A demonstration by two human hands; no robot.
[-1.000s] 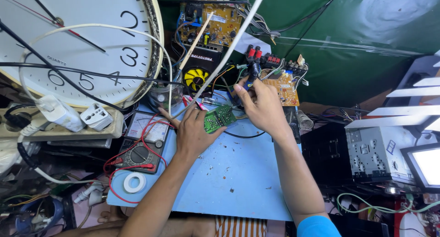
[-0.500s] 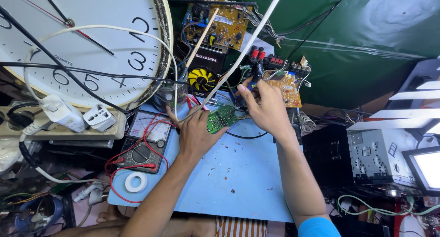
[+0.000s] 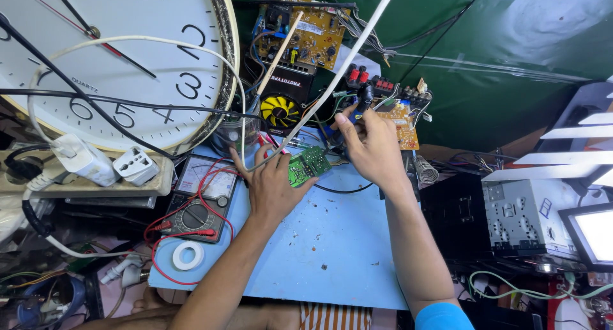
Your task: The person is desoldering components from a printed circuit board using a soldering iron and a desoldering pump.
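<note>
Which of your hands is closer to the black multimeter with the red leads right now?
Left. The left hand rests on the small green circuit board, just right of the black multimeter. The right hand is farther right, beyond the board.

Big white round wall clock [image 3: 108, 62] cut off top-left; right hand [image 3: 373, 148] hides what its fingertips grip.

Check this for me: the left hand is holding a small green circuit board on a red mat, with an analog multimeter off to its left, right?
Not quite. The head view shows the mat is light blue, not red. The rest stands: the left hand holds the small green circuit board, and the analog multimeter with red leads sits to its left.
</note>
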